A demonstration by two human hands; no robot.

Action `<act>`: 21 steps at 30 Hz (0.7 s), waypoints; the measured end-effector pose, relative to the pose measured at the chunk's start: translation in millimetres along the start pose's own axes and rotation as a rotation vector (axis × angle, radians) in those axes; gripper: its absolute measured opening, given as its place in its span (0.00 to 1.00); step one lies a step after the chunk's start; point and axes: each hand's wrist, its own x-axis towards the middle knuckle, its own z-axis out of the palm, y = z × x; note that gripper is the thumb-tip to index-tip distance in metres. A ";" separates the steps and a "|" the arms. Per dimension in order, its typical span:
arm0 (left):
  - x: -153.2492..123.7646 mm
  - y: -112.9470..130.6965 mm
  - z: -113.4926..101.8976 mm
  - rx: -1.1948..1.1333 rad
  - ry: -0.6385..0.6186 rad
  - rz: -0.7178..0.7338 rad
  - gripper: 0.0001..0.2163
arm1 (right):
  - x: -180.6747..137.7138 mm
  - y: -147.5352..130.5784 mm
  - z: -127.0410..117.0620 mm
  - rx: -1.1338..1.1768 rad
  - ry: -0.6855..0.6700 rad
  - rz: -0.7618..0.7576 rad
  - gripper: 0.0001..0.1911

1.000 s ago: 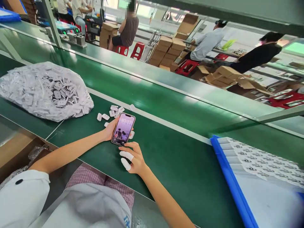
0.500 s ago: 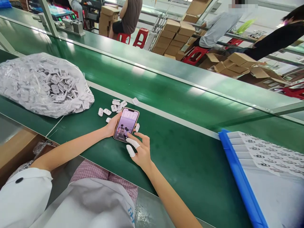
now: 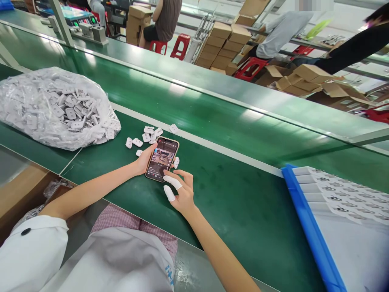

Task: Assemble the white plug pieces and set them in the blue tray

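Observation:
My left hand (image 3: 142, 161) grips a smartphone (image 3: 162, 159) by its left edge, holding it just above the green belt (image 3: 231, 202). The screen is lit and shows a busy picture. My right hand (image 3: 180, 192) hovers at the phone's lower end, fingers spread, with white finger cots on the thumb and forefinger; the forefinger tip touches the bottom of the screen. Several small white plastic parts (image 3: 145, 136) lie loose on the belt just beyond the phone.
A clear bag full of white parts (image 3: 54, 107) lies at the left on the belt. A blue tray (image 3: 306, 227) with sheets of small labels sits at the right. Beyond the belt, people sit on red stools among stacked cardboard boxes (image 3: 223, 46).
The phone's screen changed from a purple lock screen with the time to a darker, busier picture. My right forefinger moved up onto the screen's bottom. The view dropped slightly earlier on.

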 end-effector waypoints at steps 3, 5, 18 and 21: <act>0.3 0.1 0.1 -0.004 -0.009 -0.006 0.28 | 1.0 -0.9 0.8 0.030 -0.099 -0.087 0.08; 0.0 0.4 0.3 -0.007 -0.018 -0.012 0.28 | 2.1 -1.7 2.0 0.059 -0.162 -0.157 0.06; -0.3 1.1 2.6 -0.027 0.018 0.011 0.26 | 4.3 -7.4 5.0 -0.078 -0.182 -0.145 0.17; -0.6 1.1 3.0 -0.026 0.023 0.010 0.26 | 5.1 -8.4 6.3 -0.131 -0.247 -0.148 0.21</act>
